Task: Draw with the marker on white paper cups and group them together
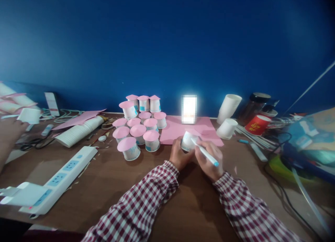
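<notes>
A white paper cup [187,141] is gripped in my left hand [180,154], just in front of a sheet of pink paper [172,133]. My right hand [211,162] holds a white marker with a light-blue end [208,156], its tip at the cup's side. Whether the tip touches the cup I cannot tell for sure. To the left stands a group of several upturned cups with pink paper tops [138,131], some with blue marks on their sides. A bright blurred rectangle [188,109] stands upright behind the pink sheet.
A stack of white cups [227,109] leans at the right, beside an upturned white cup [228,129] and a red cup [258,125]. The light-blue cap [243,141] lies nearby. At the left are a power strip [62,179] and a lying cup stack [80,131].
</notes>
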Motion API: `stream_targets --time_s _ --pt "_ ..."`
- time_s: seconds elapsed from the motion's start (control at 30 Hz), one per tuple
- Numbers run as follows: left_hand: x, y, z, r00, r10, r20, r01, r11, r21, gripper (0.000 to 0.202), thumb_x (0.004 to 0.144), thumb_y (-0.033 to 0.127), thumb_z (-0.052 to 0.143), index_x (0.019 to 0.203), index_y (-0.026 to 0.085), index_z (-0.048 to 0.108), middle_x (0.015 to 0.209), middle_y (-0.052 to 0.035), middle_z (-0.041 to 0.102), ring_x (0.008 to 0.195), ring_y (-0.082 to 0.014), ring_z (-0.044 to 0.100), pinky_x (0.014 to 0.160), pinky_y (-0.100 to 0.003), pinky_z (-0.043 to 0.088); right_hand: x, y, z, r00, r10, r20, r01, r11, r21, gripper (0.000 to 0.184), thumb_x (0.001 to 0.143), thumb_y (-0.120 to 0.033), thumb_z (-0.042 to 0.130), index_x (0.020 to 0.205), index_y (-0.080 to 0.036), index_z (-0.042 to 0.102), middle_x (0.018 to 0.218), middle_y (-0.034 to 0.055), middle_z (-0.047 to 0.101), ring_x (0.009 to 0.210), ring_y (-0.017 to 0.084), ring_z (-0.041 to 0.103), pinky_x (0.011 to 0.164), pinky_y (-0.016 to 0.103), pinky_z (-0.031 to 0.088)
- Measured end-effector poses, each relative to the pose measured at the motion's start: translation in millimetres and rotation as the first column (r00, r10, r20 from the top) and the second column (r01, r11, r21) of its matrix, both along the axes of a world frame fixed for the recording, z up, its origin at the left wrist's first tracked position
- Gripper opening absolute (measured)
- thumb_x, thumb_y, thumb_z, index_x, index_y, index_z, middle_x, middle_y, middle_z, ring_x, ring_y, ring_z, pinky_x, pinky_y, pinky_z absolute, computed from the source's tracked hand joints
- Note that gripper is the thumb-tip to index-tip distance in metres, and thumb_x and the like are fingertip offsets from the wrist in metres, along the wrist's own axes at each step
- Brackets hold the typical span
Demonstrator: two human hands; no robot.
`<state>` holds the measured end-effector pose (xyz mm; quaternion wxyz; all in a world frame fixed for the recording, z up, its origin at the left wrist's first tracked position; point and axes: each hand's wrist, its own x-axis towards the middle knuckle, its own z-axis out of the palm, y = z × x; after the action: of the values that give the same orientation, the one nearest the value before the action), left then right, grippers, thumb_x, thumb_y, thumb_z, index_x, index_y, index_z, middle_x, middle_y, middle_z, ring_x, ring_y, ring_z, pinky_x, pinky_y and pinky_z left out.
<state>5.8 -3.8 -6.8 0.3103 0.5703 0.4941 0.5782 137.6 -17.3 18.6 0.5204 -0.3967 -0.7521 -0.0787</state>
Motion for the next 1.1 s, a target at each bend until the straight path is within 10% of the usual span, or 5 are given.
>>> stream_targets --time_s 1.1 --pt "-1.0 -2.2 1.6 0.988 0.02 -0.155 -0.018 1.0 0.009 0.054 0.064 0.034 0.072 0.111 0.013 0.056 0.103 -0.0114 0.06 0.095 -0.0227 0.056 0.085 -0.038 0.045 2.2 1.5 2.2 1.0 -0.023 -0.017 0.023 0.998 0.06 0.008 0.084 -0.022 0.055 0.089 -0.018 0.057 0.079 0.0047 0.064 0.072 0.016 0.061 0.068 0.027 0.05"
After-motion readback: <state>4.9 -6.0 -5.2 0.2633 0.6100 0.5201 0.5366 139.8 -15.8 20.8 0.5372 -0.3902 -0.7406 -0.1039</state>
